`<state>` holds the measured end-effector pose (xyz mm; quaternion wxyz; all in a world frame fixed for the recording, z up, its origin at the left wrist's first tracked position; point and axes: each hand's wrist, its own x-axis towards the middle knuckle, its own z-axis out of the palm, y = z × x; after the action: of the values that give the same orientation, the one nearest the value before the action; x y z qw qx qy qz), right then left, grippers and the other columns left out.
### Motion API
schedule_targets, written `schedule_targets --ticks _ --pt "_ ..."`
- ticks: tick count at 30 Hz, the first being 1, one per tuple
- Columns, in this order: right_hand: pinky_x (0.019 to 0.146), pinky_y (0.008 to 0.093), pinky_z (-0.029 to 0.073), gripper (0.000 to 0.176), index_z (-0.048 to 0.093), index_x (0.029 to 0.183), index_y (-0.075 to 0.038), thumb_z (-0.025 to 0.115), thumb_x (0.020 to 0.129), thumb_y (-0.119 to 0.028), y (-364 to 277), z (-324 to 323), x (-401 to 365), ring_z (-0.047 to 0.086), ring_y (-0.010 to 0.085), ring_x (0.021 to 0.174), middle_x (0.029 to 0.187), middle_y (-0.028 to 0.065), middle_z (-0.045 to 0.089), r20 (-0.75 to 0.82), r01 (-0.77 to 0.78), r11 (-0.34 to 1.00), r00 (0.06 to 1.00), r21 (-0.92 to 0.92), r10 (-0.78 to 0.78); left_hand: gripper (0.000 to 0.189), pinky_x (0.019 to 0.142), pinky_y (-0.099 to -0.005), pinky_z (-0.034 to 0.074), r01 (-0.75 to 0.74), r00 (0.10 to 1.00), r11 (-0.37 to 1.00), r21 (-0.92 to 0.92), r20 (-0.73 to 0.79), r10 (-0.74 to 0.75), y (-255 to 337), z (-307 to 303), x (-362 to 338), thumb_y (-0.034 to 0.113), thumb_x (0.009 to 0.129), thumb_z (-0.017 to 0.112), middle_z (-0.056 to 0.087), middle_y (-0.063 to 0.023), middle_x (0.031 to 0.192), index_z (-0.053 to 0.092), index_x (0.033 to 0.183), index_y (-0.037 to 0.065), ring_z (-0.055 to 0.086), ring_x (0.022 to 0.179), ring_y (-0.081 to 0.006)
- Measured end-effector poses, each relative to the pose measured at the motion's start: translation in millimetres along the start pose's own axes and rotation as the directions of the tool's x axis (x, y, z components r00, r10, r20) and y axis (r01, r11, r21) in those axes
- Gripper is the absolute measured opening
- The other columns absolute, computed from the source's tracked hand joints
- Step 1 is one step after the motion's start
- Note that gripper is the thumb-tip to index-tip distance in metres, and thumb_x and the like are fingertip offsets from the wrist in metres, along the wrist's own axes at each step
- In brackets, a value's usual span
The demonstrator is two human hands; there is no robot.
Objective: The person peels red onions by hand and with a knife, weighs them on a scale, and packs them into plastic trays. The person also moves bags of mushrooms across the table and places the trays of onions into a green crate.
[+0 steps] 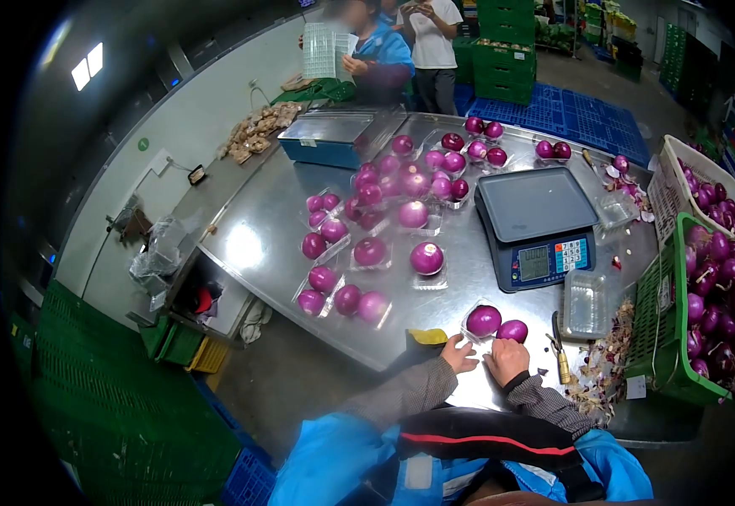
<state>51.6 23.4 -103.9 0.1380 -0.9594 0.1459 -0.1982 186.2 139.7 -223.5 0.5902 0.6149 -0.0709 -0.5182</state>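
Observation:
Two purple onions point(484, 320) sit in a clear plastic tray at the near edge of the steel table. My left hand point(460, 355) is just to the near left of this tray, its fingers apart. Close to the tray's near side, my right hand point(506, 361) has its fingers curled; what they hold, if anything, is hidden. A yellow item point(427, 336) lies left of my left hand. To the right of my right hand is a knife-like tool with a brass-coloured handle point(563, 368), and beyond it stands a clear container point(586, 305).
A digital scale point(536, 207) stands ahead. Several packed onions point(369, 251) cover the table's middle. At right are a green crate point(661, 316) and a white crate point(667, 190) of onions, beside dry peelings point(601, 371). A person point(380, 55) holding papers stands across the table.

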Motion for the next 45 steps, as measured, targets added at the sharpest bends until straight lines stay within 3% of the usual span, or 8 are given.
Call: schedule_targets --ticks 3,5,7,11,21,34,39,45 --pt "0.061 0.0428 0.048 0.026 0.056 0.071 -0.005 0.075 0.074 -0.022 -4 -12 0 0.060 0.0303 0.067 0.069 0.0119 0.060 0.032 -0.048 0.999 0.998 0.020 0.047 0.064 0.082 -0.0517 0.057 -0.082 0.995 0.996 0.033 0.066 0.079 -30 -15 24 0.016 0.096 0.054 0.052 -0.0261 0.125 0.015 0.146 0.013 0.064 0.101 -0.0384" --pt "0.061 0.0427 0.048 0.026 0.056 0.071 -0.005 0.074 0.077 -0.022 -5 -12 -1 0.060 0.0306 0.068 0.069 0.0121 0.060 0.030 -0.063 0.998 0.998 0.030 0.062 0.062 0.083 -0.0532 0.056 0.103 0.994 0.972 -0.213 0.044 -0.096 16 2 -8 0.012 0.095 0.052 0.053 -0.0252 0.125 0.016 0.145 0.014 0.064 0.103 -0.0393" --pt "0.062 0.0425 0.048 0.025 0.055 0.073 -0.004 0.072 0.079 -0.022 -2 -2 -8 0.060 0.0307 0.069 0.070 0.0124 0.059 -0.006 -0.045 0.999 0.999 0.031 0.045 0.057 0.083 -0.0539 0.056 -0.100 0.984 0.993 -0.055 0.145 0.107 -36 -21 33 0.014 0.096 0.050 0.053 -0.0230 0.125 0.019 0.145 0.015 0.064 0.102 -0.0398" --pt "0.065 0.0432 0.047 0.021 0.054 0.076 -0.003 0.068 0.081 -0.018 -2 1 -19 0.059 0.0315 0.073 0.072 0.0137 0.056 0.004 0.010 0.996 1.000 0.093 -0.011 0.046 0.087 -0.0564 0.053 0.205 0.976 0.897 -0.392 0.156 -0.155 15 -9 3 0.024 0.097 0.046 0.054 -0.0192 0.124 0.030 0.139 0.014 0.063 0.103 -0.0404" --pt "0.064 0.0444 0.046 0.024 0.053 0.075 -0.004 0.070 0.079 -0.019 -13 -11 -21 0.057 0.0339 0.072 0.070 0.0138 0.055 0.025 -0.122 0.984 0.992 0.130 0.120 0.058 0.099 -0.0565 0.045 0.281 0.959 0.840 -0.465 0.171 -0.226 52 7 -32 0.052 0.098 0.041 0.047 -0.0198 0.134 0.032 0.144 0.018 0.052 0.119 -0.0387" --pt "0.062 0.0445 0.045 0.024 0.053 0.072 -0.004 0.065 0.085 -0.021 -19 -14 -34 0.058 0.0332 0.071 0.071 0.0137 0.056 -0.064 -0.100 0.967 0.991 0.234 0.118 0.051 0.089 -0.0614 0.052 -0.084 0.979 0.996 -0.016 0.182 0.086 41 4 -19 0.026 0.101 0.037 0.045 -0.0217 0.133 0.023 0.149 0.016 0.060 0.111 -0.0378" --pt "0.062 0.0452 0.044 0.019 0.051 0.072 -0.005 0.064 0.083 -0.014 -15 -26 -32 0.054 0.0328 0.068 0.069 0.0128 0.052 -0.094 0.065 0.979 0.994 0.193 -0.047 0.055 0.086 -0.0639 0.052 0.158 0.975 0.935 -0.318 0.202 -0.096 57 -3 -19 0.013 0.094 0.038 0.054 -0.0178 0.122 0.027 0.148 0.016 0.064 0.104 -0.0366" --pt "0.058 0.0403 0.045 0.010 0.054 0.077 -0.009 0.064 0.076 -0.010 -18 -39 -34 0.054 0.0260 0.067 0.069 0.0078 0.050 -0.101 0.309 0.945 0.949 0.106 -0.299 0.058 0.087 -0.0448 0.055 -0.022 0.975 0.920 -0.391 0.195 0.106 67 -20 8 0.004 0.087 0.048 0.058 -0.0154 0.116 0.037 0.144 0.006 0.061 0.102 -0.0260"
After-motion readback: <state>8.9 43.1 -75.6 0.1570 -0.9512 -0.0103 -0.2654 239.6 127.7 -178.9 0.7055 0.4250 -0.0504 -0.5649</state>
